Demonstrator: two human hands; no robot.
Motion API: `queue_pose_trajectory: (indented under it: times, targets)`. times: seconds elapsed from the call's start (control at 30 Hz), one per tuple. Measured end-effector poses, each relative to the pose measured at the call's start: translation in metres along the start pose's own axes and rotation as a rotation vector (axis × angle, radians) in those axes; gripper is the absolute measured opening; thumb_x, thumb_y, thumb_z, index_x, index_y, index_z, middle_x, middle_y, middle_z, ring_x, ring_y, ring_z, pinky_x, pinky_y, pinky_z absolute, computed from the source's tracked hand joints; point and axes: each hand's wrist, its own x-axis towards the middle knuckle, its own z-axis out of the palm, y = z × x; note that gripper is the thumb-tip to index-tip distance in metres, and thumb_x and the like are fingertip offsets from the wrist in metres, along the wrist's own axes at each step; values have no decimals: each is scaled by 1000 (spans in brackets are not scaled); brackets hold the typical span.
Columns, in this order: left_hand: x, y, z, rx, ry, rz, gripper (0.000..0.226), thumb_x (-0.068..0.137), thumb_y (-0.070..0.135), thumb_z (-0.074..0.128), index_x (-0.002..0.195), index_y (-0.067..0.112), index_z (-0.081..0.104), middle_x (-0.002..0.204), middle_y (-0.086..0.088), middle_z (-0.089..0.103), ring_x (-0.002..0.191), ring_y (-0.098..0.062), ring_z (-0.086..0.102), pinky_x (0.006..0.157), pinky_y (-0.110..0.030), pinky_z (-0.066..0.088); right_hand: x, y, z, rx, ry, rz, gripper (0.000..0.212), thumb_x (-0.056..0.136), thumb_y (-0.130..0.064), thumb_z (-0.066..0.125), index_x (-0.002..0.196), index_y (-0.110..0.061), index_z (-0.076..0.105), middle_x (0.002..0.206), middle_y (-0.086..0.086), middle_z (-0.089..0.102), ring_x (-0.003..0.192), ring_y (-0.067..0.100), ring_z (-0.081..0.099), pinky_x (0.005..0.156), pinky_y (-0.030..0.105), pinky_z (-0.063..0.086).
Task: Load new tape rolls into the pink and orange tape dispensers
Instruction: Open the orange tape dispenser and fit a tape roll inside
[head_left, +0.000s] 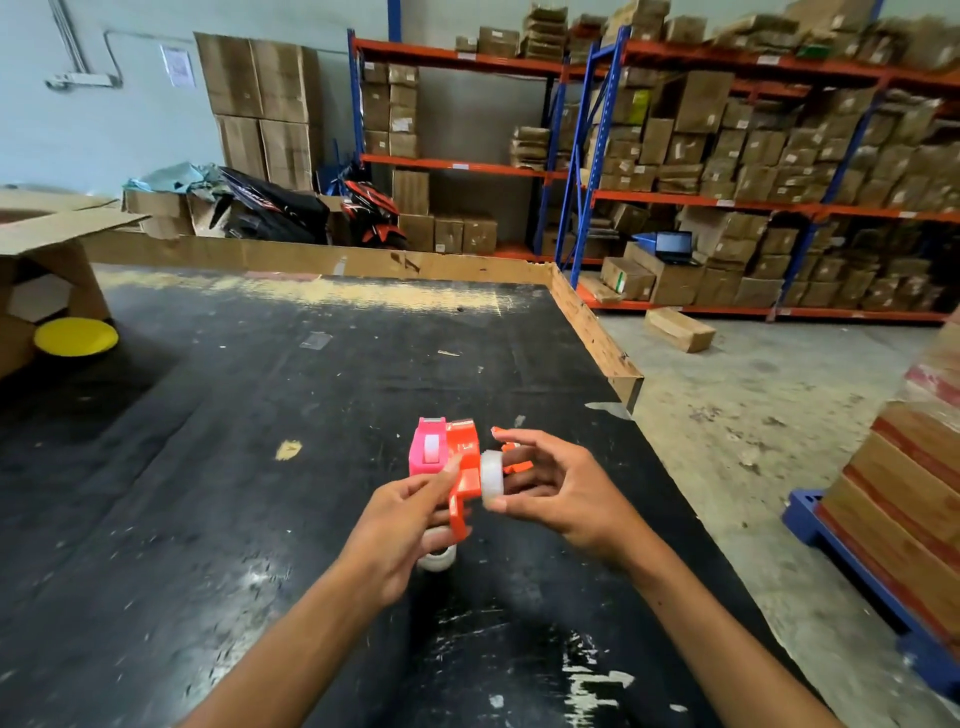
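black table (260, 519) | pink dispenser (427, 448) | yellow disc (76, 336) | cardboard box (47, 244)

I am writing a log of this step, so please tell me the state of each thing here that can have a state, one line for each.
Pink dispenser: standing on the table, a roll already inside.
Orange dispenser: held by the left hand, no roll seated yet.
Clear tape roll: pinched in the right hand, beside the orange dispenser.
Second tape roll: lying on the table under the left hand.
Laptop: open, screen lit.
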Motion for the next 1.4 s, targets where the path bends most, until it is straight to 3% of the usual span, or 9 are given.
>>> queue_pose_trajectory:
  times: [0.17,0.5,0.67,0.77,0.9,1.1,1.2,1.27,1.4]
  targets:
    - [-5,3,5,17,-46,26,53,69,42,66,99,0,71,96,-22,73,85,-26,69,75,-35,60,-5,-10,2,-51,-7,-60,63,67,4,82,116,-29,59,96,-6,68,86,8,72,77,18,57]
    - [-7,-4,13,-138,-90,48,51,74,55,59,96,12,76,86,-8,78,72,-10,71,66,-21,57,-3,-23,11,-101,-17,-86,66,69,-1,82,121,-32,53,104,-7,64,89,-1,69,77,14,55]
    - [-3,-2,-1,-191,-14,29,44,72,51,63,80,10,79,74,-7,75,63,-12,69,62,-24,59,19,-13,-4,194,222,-1,27,82,-18,70,105,-4,68,91,15,74,75,25,72,65,24,61]
    - [-2,1,-12,-202,24,25,39,70,49,65,74,13,79,68,-4,74,61,-11,69,58,-24,60,45,17,-18,-37,368,129,19,86,-20,68,89,-2,72,81,16,74,73,30,69,62,28,60]
    - [0,1,-22,-194,72,29,37,70,47,65,71,13,78,67,-5,73,61,-14,68,58,-26,59,71,65,-17,-528,309,381,40,84,-39,67,110,-9,68,107,12,70,98,26,64,83,33,49]
    - [3,-2,-29,-197,83,40,30,82,33,61,83,6,76,75,-11,74,68,-20,67,60,-30,61,84,81,-5,-713,310,431,34,83,-48,61,99,-19,69,98,10,73,92,30,66,77,41,55]
    - [5,-3,-31,-185,80,37,28,87,29,58,85,7,75,76,-12,75,68,-20,69,59,-29,60,80,76,-5,-635,295,452,52,77,-43,70,120,-16,61,99,12,72,92,28,67,76,37,54]
    - [8,-4,-30,-196,83,32,26,89,26,57,89,5,72,75,-12,75,67,-19,69,59,-29,60,71,65,-3,-338,324,450,62,75,-37,75,129,-13,55,84,9,72,75,17,67,60,29,53]
    - [16,-5,-25,-206,73,24,22,92,20,54,95,3,68,77,-12,75,68,-19,70,64,-32,62,49,37,5,159,288,350,48,80,-25,74,124,-13,60,82,10,73,68,10,67,50,20,55]
